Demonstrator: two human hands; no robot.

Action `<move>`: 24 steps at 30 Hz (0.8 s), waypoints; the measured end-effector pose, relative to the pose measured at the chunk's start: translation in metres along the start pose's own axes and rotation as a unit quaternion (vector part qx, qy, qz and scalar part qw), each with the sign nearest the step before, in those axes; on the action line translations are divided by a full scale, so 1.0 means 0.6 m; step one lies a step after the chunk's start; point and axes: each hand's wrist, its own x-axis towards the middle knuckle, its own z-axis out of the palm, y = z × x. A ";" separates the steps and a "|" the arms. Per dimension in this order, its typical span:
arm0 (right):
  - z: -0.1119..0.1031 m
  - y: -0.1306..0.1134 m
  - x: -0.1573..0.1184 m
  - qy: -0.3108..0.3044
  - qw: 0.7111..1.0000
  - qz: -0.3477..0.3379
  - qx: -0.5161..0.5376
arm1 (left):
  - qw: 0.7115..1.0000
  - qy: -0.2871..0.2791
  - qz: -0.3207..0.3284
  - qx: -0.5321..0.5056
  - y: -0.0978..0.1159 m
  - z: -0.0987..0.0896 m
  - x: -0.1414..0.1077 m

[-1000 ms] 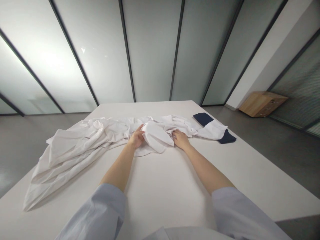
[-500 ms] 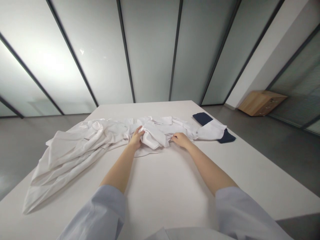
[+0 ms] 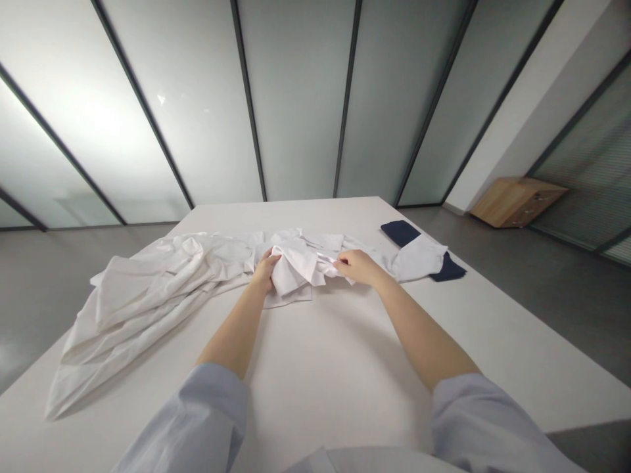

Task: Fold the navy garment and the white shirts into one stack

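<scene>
A long white collared garment (image 3: 296,263), perhaps a coat or shirt, lies rumpled across the table. My left hand (image 3: 266,271) grips a bunched, collar-like part of it, with the fingers partly hidden behind the cloth. Just to the right, my right hand (image 3: 359,267) pinches an edge of the same garment and holds it slightly above the tabletop. Its left end spreads in loose folds toward the near left, while a white flap on the right rests over a dark navy cloth (image 3: 400,232).
The white table (image 3: 335,381) reaches from my body toward a frosted glass partition (image 3: 296,98). A wooden cabinet (image 3: 517,200) stands on the grey floor at the right, beside a white pillar (image 3: 522,98).
My right hand has risen a little, lifting the garment's edge off the table. My left hand has shifted slightly left, and the collar-like folds between the hands have opened out.
</scene>
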 end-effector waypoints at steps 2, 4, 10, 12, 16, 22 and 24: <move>0.001 0.000 0.001 0.004 0.998 -0.007 0.060 | 1.000 0.013 -0.003 0.003 0.005 -0.005 0.003; 0.005 0.005 0.005 -0.002 0.987 0.013 0.158 | 1.000 -0.004 -0.011 0.005 0.010 -0.011 0.006; 0.044 0.047 0.018 -0.159 0.961 0.058 0.218 | 0.996 -0.091 -0.016 -0.008 0.023 -0.021 -0.003; 0.065 0.061 0.022 -0.167 0.977 0.044 0.122 | 0.993 -0.119 -0.002 -0.025 0.026 -0.021 -0.010; 0.103 0.086 0.023 -0.122 0.991 0.048 -0.034 | 0.988 -0.154 0.002 -0.030 0.025 -0.011 -0.024; 0.115 0.117 0.022 0.008 0.986 0.099 -0.136 | 0.975 -0.188 -0.030 0.113 -0.010 0.019 -0.031; 0.107 0.117 0.022 0.070 0.982 0.107 -0.139 | 0.974 -0.179 -0.014 0.140 -0.021 0.021 -0.029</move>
